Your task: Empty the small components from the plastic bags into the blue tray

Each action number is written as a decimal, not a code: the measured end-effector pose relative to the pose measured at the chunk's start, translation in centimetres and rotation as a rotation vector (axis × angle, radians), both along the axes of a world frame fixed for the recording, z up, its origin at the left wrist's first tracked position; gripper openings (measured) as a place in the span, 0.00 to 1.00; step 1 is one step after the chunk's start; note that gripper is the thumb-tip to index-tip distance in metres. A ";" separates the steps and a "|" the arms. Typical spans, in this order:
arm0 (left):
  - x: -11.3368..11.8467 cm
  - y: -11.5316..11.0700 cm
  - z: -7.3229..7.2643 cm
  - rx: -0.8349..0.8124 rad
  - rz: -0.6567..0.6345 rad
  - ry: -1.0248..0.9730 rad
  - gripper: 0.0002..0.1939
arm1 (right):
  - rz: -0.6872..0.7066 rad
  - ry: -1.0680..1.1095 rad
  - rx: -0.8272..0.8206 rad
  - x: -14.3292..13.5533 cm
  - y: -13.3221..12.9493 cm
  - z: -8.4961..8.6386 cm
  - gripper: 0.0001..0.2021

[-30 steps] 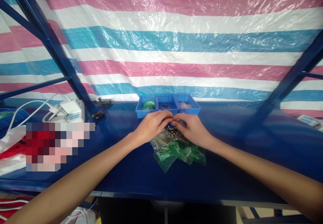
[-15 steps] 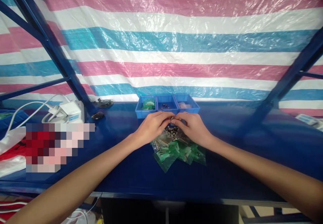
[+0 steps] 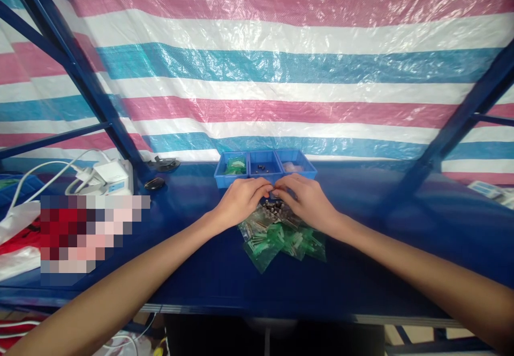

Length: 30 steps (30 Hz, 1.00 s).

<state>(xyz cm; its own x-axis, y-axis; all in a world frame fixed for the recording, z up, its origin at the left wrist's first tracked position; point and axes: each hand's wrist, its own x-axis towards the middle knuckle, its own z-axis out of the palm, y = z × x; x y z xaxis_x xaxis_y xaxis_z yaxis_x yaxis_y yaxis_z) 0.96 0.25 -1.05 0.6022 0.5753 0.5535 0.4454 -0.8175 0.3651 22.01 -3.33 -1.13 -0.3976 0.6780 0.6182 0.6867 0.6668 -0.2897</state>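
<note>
My left hand (image 3: 242, 199) and my right hand (image 3: 307, 199) meet at the fingertips above a pile of small metal parts (image 3: 274, 211). Both are pinched closed; whatever lies between the fingers is hidden. Just below the metal parts lie green plastic bags (image 3: 263, 246) with slim pieces inside, beside a clear bag (image 3: 249, 224). Behind my hands stands a blue three-compartment bin (image 3: 232, 182). Its left compartment holds a green bag (image 3: 235, 165), the middle one a few small dark parts (image 3: 262, 168), and the right one a pale pinkish item (image 3: 291, 167).
On the left of the blue table (image 3: 225, 286) are a white power strip (image 3: 124, 180) with plugs and cables, a black oval object (image 3: 155, 184) and red and white material (image 3: 24, 233). Blue metal posts (image 3: 86, 77) frame a striped sheet (image 3: 281, 67). White items (image 3: 488, 190) lie far right.
The fingertips have closed together, and the small dark piece seen between them earlier is now hidden. The view has shifted very slightly.
</note>
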 end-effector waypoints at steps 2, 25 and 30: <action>0.0 -0.1 0.1 -0.007 0.002 0.019 0.15 | -0.002 0.007 0.010 0.0 -0.2 0.1 0.05; 0.0 -0.3 0.1 0.157 0.111 0.168 0.15 | 0.090 0.301 -0.341 -0.2 0.0 0.5 0.07; -0.5 0.1 0.7 0.216 0.179 0.177 0.19 | 0.060 0.199 -0.263 0.4 0.3 0.1 0.07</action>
